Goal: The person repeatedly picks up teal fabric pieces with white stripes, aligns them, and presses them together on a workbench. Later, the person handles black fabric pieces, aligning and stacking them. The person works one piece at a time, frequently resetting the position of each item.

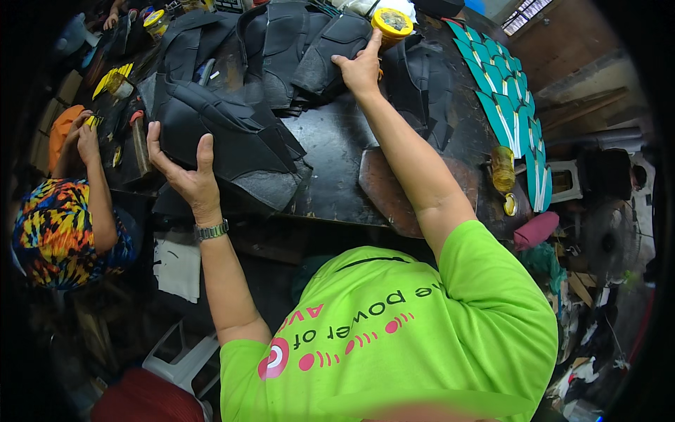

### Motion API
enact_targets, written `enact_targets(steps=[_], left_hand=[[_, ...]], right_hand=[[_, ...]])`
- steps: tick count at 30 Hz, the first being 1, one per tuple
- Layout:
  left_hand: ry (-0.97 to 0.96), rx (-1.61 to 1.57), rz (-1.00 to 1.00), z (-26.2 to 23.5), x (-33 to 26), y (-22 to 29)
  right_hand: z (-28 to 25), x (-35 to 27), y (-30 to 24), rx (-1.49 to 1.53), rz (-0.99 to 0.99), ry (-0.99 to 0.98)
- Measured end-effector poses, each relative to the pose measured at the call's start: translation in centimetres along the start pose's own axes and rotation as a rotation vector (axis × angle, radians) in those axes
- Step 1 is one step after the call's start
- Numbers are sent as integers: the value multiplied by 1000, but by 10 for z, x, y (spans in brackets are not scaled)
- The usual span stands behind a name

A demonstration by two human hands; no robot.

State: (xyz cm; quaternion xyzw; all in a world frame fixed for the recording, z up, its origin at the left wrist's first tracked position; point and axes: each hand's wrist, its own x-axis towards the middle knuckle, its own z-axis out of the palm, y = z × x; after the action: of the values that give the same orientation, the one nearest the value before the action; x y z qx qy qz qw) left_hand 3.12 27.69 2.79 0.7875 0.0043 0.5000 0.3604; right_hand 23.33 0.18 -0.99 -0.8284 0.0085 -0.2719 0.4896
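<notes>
1. Left hand (184,169), left of frame centre: open palm, fingers spread flat against the near edge of a stack of black cut pieces (225,137). Pressing or steadying, not clenched round anything.
2. Right hand (360,67), upper centre: arm stretched far across the desk (337,155), index finger raised to touch a yellow-lidded jar (391,24); the heel of the hand rests on another black piece (330,60). Grip is loose and holds nothing.
3. The stack lies at the left part of the desk, near its front edge, fanned and overlapping. More black pieces cover the upper half of the desk.
4. Handling, as a judgement: thin, limp sheet stock, light each but floppy; layers likely slide over one another. Best taken at an edge with a flat palm under, or pinched near a corner.
5. Teal shaped pieces (506,98) in rows at upper right; small amber bottle (502,169) beside them.
6. Another person in a multicoloured shirt (60,232) works at far left.
</notes>
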Motion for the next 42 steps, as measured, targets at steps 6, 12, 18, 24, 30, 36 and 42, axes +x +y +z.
enact_targets(steps=[6,12,18,24,30,36,42], left_hand=[[2,6,-9,0,0,1],[16,-12,-15,1,-1,0],[8,-529,-253,3,-12,-10],[11,-254,-245,-3,-14,-8],[17,-268,-247,-3,-13,-1],[89,-41,-146,-6,-9,2],[79,-99,-80,-6,-6,9]], right_hand=[[-23,3,-32,507,41,23],[-67,-26,-124,838,-414,-25],[-51,-104,-182,495,-646,-681],[-45,-99,-160,444,-544,-755],[12,-19,-95,138,-440,-100],[65,-16,-65,-304,-252,-166],[41,-16,-90,309,-117,-283]])
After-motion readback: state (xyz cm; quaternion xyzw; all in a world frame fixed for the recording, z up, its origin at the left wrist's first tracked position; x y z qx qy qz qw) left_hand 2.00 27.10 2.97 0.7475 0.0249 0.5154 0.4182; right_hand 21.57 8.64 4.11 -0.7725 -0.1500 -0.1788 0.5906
